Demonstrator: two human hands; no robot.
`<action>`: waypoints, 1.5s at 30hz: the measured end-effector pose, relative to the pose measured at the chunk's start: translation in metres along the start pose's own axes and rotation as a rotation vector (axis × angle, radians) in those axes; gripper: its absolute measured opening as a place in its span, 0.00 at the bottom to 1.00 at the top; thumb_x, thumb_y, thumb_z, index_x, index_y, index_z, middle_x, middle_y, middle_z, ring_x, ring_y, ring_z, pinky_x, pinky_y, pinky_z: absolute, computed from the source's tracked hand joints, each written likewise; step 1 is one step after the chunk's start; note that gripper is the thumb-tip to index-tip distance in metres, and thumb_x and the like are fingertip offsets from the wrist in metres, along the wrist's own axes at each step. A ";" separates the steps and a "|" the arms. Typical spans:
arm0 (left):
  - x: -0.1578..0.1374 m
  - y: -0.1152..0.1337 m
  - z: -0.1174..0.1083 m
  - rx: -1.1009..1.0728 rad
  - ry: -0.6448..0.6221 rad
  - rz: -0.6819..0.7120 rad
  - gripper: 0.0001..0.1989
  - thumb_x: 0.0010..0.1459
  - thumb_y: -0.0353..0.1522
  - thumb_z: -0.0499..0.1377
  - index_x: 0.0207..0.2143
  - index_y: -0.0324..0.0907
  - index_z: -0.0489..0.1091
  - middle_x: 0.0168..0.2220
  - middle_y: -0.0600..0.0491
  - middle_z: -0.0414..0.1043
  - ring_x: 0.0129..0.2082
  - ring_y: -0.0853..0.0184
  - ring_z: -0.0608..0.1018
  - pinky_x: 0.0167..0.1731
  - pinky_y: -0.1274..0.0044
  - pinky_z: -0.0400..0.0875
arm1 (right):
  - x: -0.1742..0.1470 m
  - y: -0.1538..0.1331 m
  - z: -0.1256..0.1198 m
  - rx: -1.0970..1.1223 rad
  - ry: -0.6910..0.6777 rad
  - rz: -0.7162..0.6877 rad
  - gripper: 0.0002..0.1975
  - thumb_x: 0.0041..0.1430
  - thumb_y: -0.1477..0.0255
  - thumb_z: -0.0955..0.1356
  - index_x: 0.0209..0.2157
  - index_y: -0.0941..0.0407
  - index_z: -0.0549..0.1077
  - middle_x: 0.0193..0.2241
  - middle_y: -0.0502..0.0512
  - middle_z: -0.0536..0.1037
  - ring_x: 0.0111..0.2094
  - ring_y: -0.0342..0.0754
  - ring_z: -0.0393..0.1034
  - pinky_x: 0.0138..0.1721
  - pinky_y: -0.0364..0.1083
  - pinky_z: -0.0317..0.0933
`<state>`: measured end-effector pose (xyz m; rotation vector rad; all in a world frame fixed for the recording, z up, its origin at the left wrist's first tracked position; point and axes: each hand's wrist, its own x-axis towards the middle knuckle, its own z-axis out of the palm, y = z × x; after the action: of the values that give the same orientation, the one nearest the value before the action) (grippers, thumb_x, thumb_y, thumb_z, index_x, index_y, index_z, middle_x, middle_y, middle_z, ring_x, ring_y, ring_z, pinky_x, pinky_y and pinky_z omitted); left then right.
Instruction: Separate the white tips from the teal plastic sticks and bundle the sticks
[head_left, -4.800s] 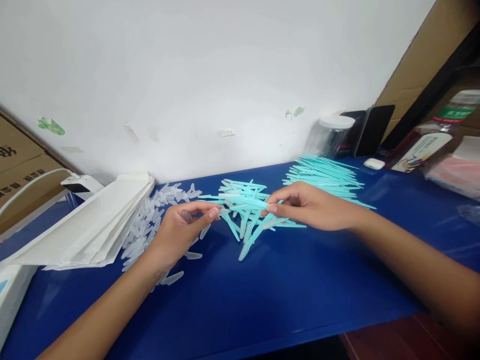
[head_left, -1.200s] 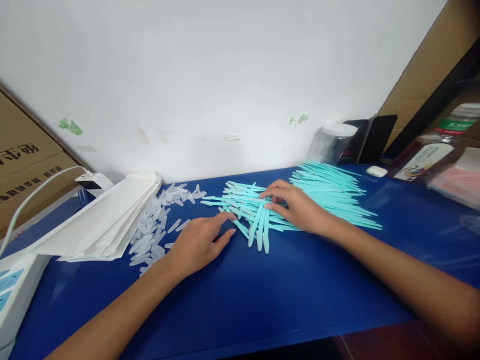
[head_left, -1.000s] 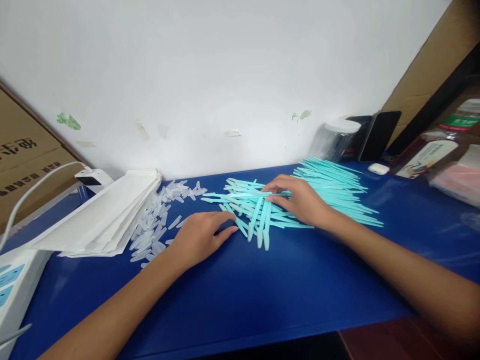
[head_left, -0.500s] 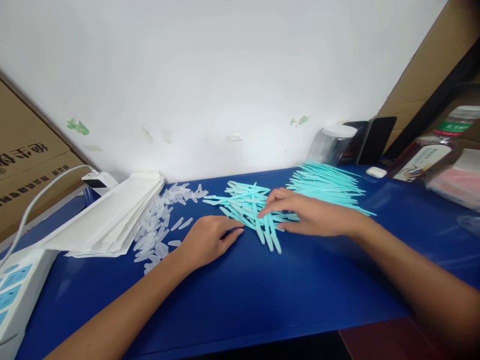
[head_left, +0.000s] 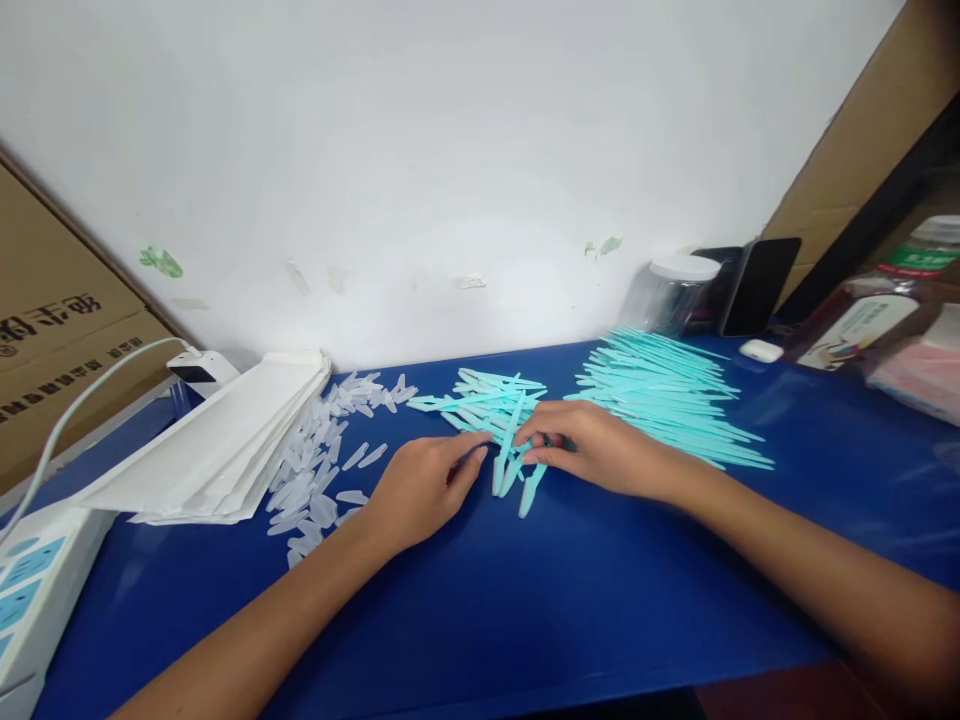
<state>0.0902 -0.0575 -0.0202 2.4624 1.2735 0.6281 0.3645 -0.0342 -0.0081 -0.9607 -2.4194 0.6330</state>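
Note:
Slim turquoise eyebrow razors (head_left: 480,393) lie in a loose heap in the middle of the blue table. At the heap's near right side, my right hand (head_left: 596,447) has its fingers closed around a few of these razors, whose wide ends point toward me. My left hand (head_left: 420,485) rests low just left of them, thumb and forefinger nearly together; whatever is between their tips is too small to make out. Beyond my right hand lies a larger, roughly aligned pile of razors (head_left: 660,385). Small translucent plastic caps (head_left: 307,475) are scattered left of my left hand.
White paper sleeves (head_left: 217,430) are stacked at the left, near a power strip (head_left: 45,570) and a white device with a cable (head_left: 204,372). Along the back right stand a lidded clear jar (head_left: 679,290), a phone (head_left: 761,285), a small white case (head_left: 761,350) and a bottle (head_left: 862,310).
My right hand has drawn slightly left and toward me, and the razors at its fingers have shifted left and changed angle. The left hand has barely moved.

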 end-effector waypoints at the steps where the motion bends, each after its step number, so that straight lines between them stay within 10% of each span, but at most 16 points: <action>1: 0.000 0.003 -0.002 -0.125 0.044 -0.065 0.21 0.77 0.42 0.52 0.58 0.44 0.79 0.27 0.55 0.77 0.25 0.65 0.76 0.29 0.74 0.66 | 0.001 -0.002 0.001 0.002 0.041 -0.003 0.09 0.73 0.66 0.70 0.48 0.53 0.83 0.37 0.54 0.80 0.35 0.48 0.73 0.37 0.46 0.63; 5: 0.000 0.004 -0.018 -0.513 0.113 -0.226 0.29 0.78 0.48 0.43 0.46 0.41 0.78 0.19 0.60 0.56 0.18 0.69 0.62 0.23 0.76 0.58 | 0.002 -0.010 0.003 0.015 0.172 -0.032 0.10 0.75 0.67 0.68 0.46 0.53 0.83 0.34 0.53 0.81 0.32 0.46 0.72 0.33 0.45 0.63; 10: -0.001 -0.026 -0.055 0.086 0.052 -0.170 0.28 0.75 0.50 0.48 0.26 0.44 0.67 0.18 0.57 0.61 0.19 0.67 0.66 0.26 0.73 0.54 | -0.002 -0.001 -0.017 -0.120 0.276 -0.026 0.11 0.74 0.66 0.68 0.43 0.53 0.83 0.35 0.55 0.82 0.32 0.48 0.74 0.34 0.47 0.64; 16: -0.001 -0.045 -0.072 0.558 -0.045 -0.306 0.32 0.66 0.64 0.50 0.43 0.44 0.69 0.20 0.53 0.69 0.21 0.59 0.73 0.24 0.74 0.54 | -0.017 0.049 -0.088 -0.571 0.369 0.363 0.17 0.74 0.62 0.65 0.46 0.57 0.82 0.40 0.62 0.84 0.38 0.55 0.76 0.40 0.52 0.64; 22: -0.002 -0.059 -0.074 0.761 -0.059 -0.506 0.51 0.61 0.71 0.41 0.60 0.36 0.67 0.30 0.40 0.78 0.30 0.45 0.81 0.24 0.71 0.59 | -0.042 0.095 -0.128 -0.573 0.126 0.650 0.27 0.64 0.54 0.72 0.51 0.63 0.80 0.43 0.69 0.83 0.41 0.61 0.76 0.40 0.53 0.64; 27: 0.000 -0.070 -0.067 0.701 -0.154 -0.577 0.56 0.61 0.71 0.38 0.63 0.32 0.66 0.34 0.36 0.80 0.34 0.41 0.82 0.27 0.68 0.66 | -0.051 0.104 -0.131 -0.448 0.002 0.670 0.42 0.50 0.47 0.77 0.56 0.63 0.76 0.52 0.72 0.80 0.51 0.65 0.76 0.48 0.53 0.69; 35: 0.007 -0.070 -0.050 0.751 -0.185 -0.435 0.32 0.76 0.48 0.37 0.50 0.40 0.76 0.37 0.38 0.82 0.40 0.41 0.84 0.32 0.65 0.72 | -0.043 0.101 -0.122 -0.370 -0.084 0.639 0.22 0.53 0.52 0.75 0.39 0.56 0.81 0.39 0.62 0.83 0.40 0.61 0.77 0.39 0.52 0.66; 45: 0.006 -0.067 -0.050 0.712 -0.106 -0.336 0.31 0.77 0.49 0.39 0.38 0.42 0.75 0.34 0.41 0.82 0.34 0.49 0.83 0.27 0.71 0.61 | -0.039 0.088 -0.112 -0.330 -0.063 0.539 0.14 0.66 0.58 0.70 0.34 0.54 0.79 0.36 0.60 0.84 0.36 0.57 0.77 0.37 0.50 0.65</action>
<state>0.0216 -0.0112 -0.0059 2.6227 2.0729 -0.0695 0.4977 0.0223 0.0212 -1.7858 -2.3641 0.4421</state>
